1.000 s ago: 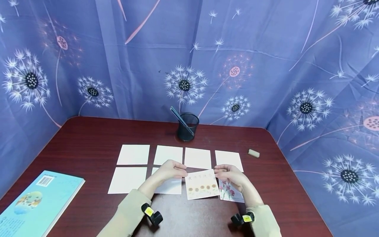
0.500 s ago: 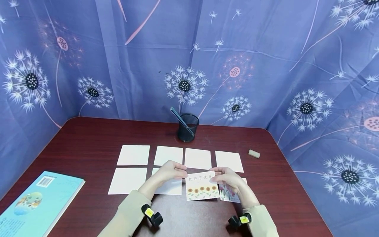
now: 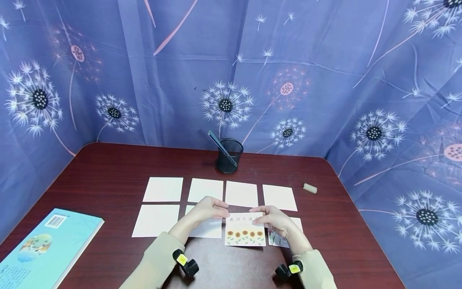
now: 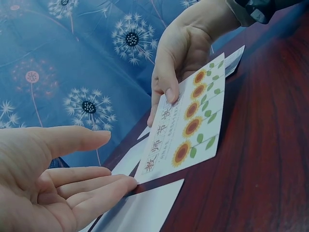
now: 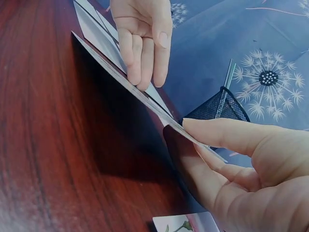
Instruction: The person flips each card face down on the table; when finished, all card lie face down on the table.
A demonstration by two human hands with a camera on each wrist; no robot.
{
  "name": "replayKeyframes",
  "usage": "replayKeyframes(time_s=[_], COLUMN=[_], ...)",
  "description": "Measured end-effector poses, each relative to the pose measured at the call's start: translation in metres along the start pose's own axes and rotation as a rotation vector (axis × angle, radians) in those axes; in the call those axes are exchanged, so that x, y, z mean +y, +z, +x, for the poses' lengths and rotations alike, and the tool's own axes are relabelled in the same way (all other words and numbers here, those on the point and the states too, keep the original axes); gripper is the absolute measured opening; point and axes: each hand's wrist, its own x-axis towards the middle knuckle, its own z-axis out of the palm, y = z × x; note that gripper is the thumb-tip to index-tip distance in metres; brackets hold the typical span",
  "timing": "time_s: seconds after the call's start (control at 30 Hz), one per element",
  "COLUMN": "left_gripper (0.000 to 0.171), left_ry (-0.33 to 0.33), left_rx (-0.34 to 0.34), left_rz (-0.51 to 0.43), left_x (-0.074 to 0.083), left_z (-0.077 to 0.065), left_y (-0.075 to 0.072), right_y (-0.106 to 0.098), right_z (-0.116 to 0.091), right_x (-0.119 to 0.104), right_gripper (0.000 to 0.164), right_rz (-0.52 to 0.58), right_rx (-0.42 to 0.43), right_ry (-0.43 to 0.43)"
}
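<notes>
Between thumb and fingers my right hand [image 3: 278, 222] pinches a greeting card [image 3: 245, 232] by its upper right part. Sunflowers line the card's lower edge, with Chinese characters above them. In the right wrist view the card is tilted over the table, a dark shadow beneath it. My left hand [image 3: 207, 209] has its fingers extended, the fingertips right at the card's left corner; the left wrist view shows its thumb [image 4: 82, 139] apart from the card. Partly hidden under my right hand lies a flower-printed card [image 3: 278, 240].
White cards lie in rows, including a back-left one [image 3: 162, 189] and a front-left one [image 3: 155, 220]. Behind them stands a black mesh pen holder [image 3: 227, 160] with a pen. An eraser [image 3: 309, 188] sits at right, a blue book [image 3: 47, 245] at left.
My right hand has shifted left onto the sunflower card and now pinches it further in. The card has turned straighter and its print faces the head camera more. My left hand has barely moved.
</notes>
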Motion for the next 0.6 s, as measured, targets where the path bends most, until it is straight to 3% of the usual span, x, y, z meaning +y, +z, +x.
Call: replayKeyframes(time_s=[0.6], left_gripper=[0.040], left_ry=[0.093], left_rx=[-0.050], left_rz=[0.051], left_x=[0.011], left_z=[-0.004], left_y=[0.023], right_y=[-0.005], right_z=[-0.001], right_x=[-0.006], right_gripper=[0.051], right_rz=[0.002], right_rx=[0.019], right_ry=[-0.045])
